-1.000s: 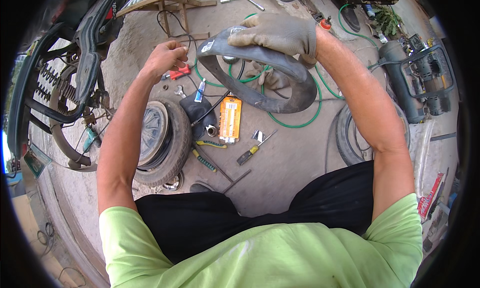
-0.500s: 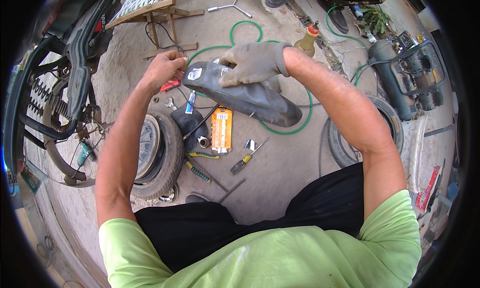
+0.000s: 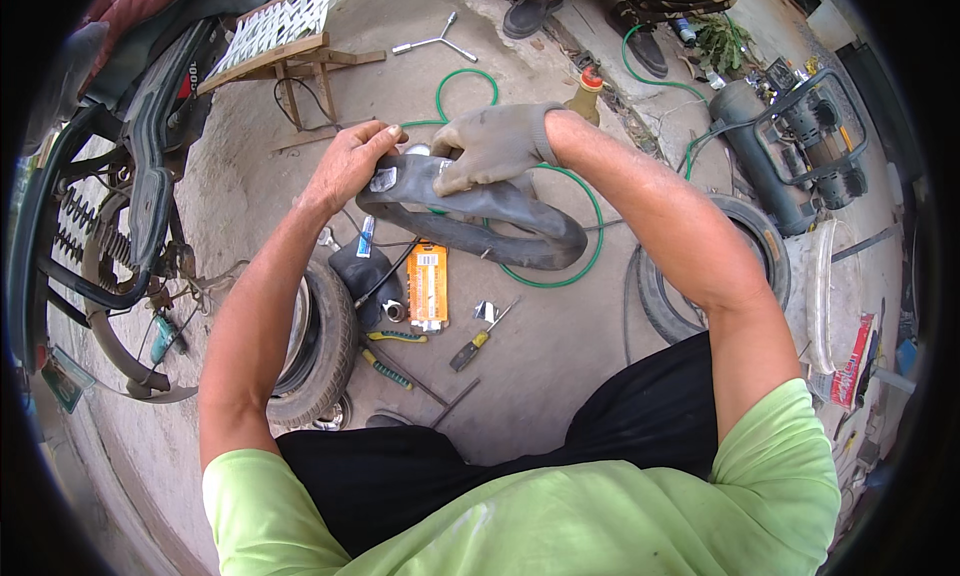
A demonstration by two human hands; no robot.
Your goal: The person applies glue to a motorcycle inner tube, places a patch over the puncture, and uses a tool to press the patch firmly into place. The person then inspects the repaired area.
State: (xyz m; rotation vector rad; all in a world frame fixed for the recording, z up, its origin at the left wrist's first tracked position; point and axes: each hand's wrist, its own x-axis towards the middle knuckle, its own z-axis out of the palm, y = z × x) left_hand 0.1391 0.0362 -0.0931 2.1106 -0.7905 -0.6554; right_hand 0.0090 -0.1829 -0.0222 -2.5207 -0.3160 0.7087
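Note:
A black rubber inner tube [image 3: 530, 248] hangs above the ground in front of me, bent into a loose loop with its valve stem on the near side. My right hand [image 3: 500, 144], in a grey work glove, grips the tube's upper side, thumb in front. My bare left hand [image 3: 350, 164] is closed on the tube's left end; part of its grip is hidden. Beside those fingers a whitish patch [image 3: 383, 180] sits on the rubber. Below the tube lie a blue-and-white small tube [image 3: 366, 236] and an orange blister pack [image 3: 428, 286].
A wheel with tyre [image 3: 335, 346] lies at left, near pliers [image 3: 390, 368] and a screwdriver [image 3: 480, 340]. Another tyre [image 3: 658, 291] and an air tank [image 3: 750, 146] are at right. Motorcycle parts [image 3: 150, 176] crowd the left. A green hose [image 3: 470, 73] crosses behind. Another person's shoes [image 3: 640, 46] are beyond.
My left hand has gone from a pinch beside the tube's end to a hold on that end. The inner tube has spread into a more open loop. The whole view has shifted slightly.

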